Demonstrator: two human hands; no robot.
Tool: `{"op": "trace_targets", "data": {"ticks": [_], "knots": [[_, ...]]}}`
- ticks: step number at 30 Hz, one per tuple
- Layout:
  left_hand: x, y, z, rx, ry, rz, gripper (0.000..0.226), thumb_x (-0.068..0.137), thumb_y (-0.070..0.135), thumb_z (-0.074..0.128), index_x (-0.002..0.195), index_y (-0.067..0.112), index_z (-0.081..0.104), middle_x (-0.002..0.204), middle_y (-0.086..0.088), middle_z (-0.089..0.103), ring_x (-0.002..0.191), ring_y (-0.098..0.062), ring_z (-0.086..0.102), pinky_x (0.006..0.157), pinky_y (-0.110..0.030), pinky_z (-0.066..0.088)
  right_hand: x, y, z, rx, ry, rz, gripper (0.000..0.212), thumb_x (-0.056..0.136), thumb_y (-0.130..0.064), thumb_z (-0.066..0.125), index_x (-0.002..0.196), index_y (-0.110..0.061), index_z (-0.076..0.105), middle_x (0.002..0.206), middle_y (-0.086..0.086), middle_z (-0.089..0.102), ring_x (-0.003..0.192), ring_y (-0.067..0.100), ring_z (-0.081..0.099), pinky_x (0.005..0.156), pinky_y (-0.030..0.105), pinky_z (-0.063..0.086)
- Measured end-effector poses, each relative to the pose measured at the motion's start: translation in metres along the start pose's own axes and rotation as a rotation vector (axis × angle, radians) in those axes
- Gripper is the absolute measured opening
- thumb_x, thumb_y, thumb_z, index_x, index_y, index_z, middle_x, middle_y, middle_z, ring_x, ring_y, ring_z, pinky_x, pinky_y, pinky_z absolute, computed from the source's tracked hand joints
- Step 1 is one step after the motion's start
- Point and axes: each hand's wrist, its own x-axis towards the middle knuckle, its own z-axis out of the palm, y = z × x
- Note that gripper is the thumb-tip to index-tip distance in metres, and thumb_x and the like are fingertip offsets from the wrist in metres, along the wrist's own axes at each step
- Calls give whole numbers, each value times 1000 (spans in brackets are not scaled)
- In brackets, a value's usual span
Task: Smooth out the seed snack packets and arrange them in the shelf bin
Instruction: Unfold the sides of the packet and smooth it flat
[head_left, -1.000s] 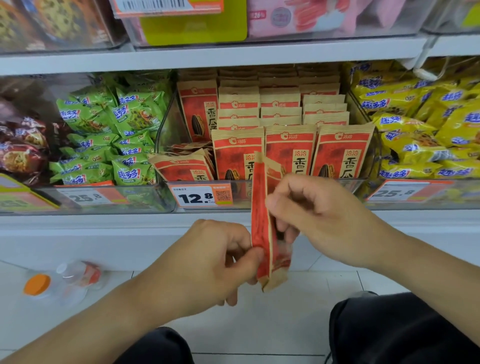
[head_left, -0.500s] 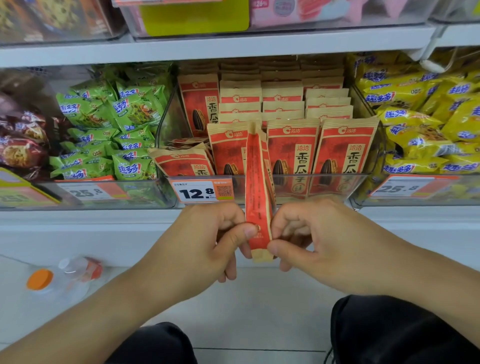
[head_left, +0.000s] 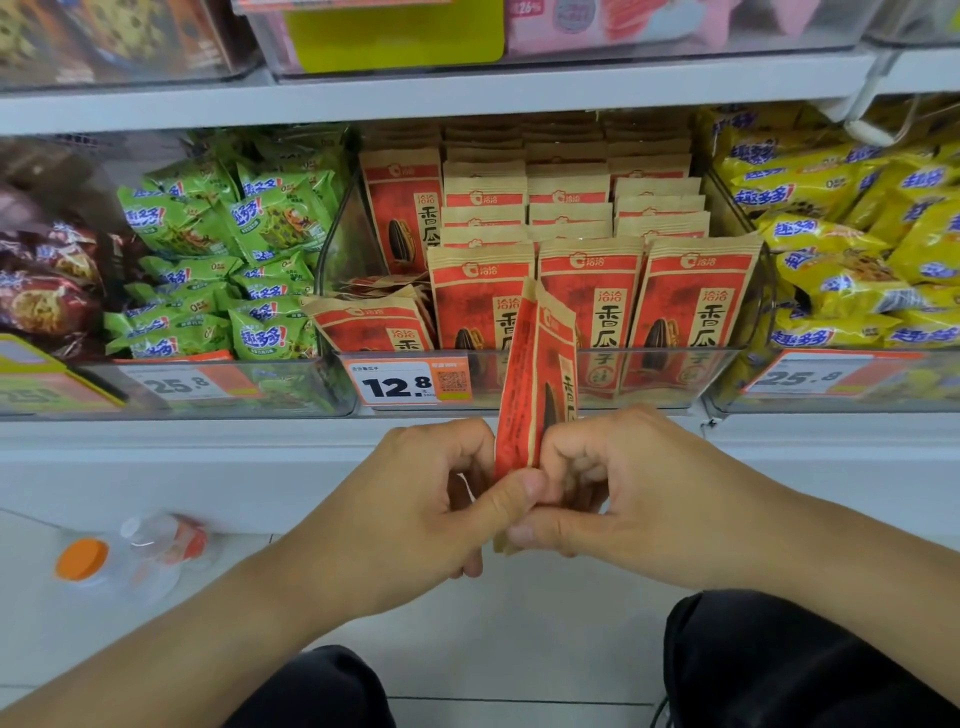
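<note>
Both hands hold one red-and-tan seed packet (head_left: 535, 374) upright and edge-on in front of the shelf. My left hand (head_left: 426, 499) pinches its lower end from the left, and my right hand (head_left: 618, 493) pinches the same end from the right, thumbs meeting near the bottom seam. Behind it stands the clear shelf bin (head_left: 675, 379), with several matching packets (head_left: 696, 312) upright in rows. At the bin's left side more packets (head_left: 374, 325) lie tilted and flat.
A 12.8 price tag (head_left: 400, 384) is fixed to the bin's front. Green snack bags (head_left: 218, 270) fill the bin on the left, yellow bags (head_left: 857, 249) the one on the right. A plastic bottle with an orange cap (head_left: 130, 551) lies on the floor at left. My knees are below.
My right hand slid down the packet from its upper part to its lower end, meeting the left hand. The packet rose slightly toward the bin and stands straighter.
</note>
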Motion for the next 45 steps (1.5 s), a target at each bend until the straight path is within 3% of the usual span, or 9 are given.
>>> {"op": "trace_targets", "data": {"ticks": [6,9,11,15,19,23,29,36,45], "knots": [[3,-3,-2,14,46,-13,29,92,40,54,77,16,54,62,-4,64,52,-22,68,52,-42,58,5,3,-15,-123,61,170,32,81,-51,72,73,-22,64,68,0,72,60,13,69,65,45,58],[3,-6,-6,14,28,-7,26,97,31,50,77,14,51,71,8,65,53,-24,69,51,-40,58,11,12,-29,-119,142,327,34,85,-59,57,91,-25,58,82,-3,72,72,6,70,76,41,60],[4,-7,-10,-12,-12,-15,25,99,28,48,79,12,52,78,10,68,55,-26,69,52,-38,58,13,14,-33,64,195,367,32,88,-52,57,106,-26,54,96,-6,70,83,8,71,79,38,61],[5,-14,-12,23,-94,-76,25,98,34,48,92,14,61,85,-3,71,71,-18,71,68,-43,60,16,14,-34,353,229,324,19,97,-24,59,111,-11,62,97,3,77,88,18,75,80,42,62],[8,-18,-7,-92,105,-67,45,76,55,52,116,36,55,99,9,72,89,-10,70,85,-36,57,15,11,-33,316,266,265,23,90,-25,67,103,-7,61,85,4,77,73,19,74,70,36,63],[9,-13,-3,-211,192,16,45,76,46,58,120,41,51,105,15,68,96,-6,66,76,-18,55,14,4,-25,299,249,179,35,80,-35,70,99,-7,61,81,8,75,67,21,73,62,34,62],[11,-15,6,-273,120,7,36,95,14,58,124,35,53,107,4,68,96,-18,69,80,-38,61,13,0,-15,470,220,89,35,80,-35,64,95,-4,62,90,14,72,80,29,73,60,41,63],[8,-4,10,-369,-30,47,33,88,60,51,117,48,61,108,11,71,99,-8,69,80,-19,56,13,-2,-11,581,169,65,28,82,-25,64,90,2,59,88,21,69,75,31,70,60,40,61],[8,-6,15,-406,-84,-50,41,95,59,37,101,37,70,99,13,72,98,-6,68,79,-18,54,14,-6,-12,682,141,157,25,74,-21,70,84,1,65,76,16,71,63,22,67,59,32,58]]}}
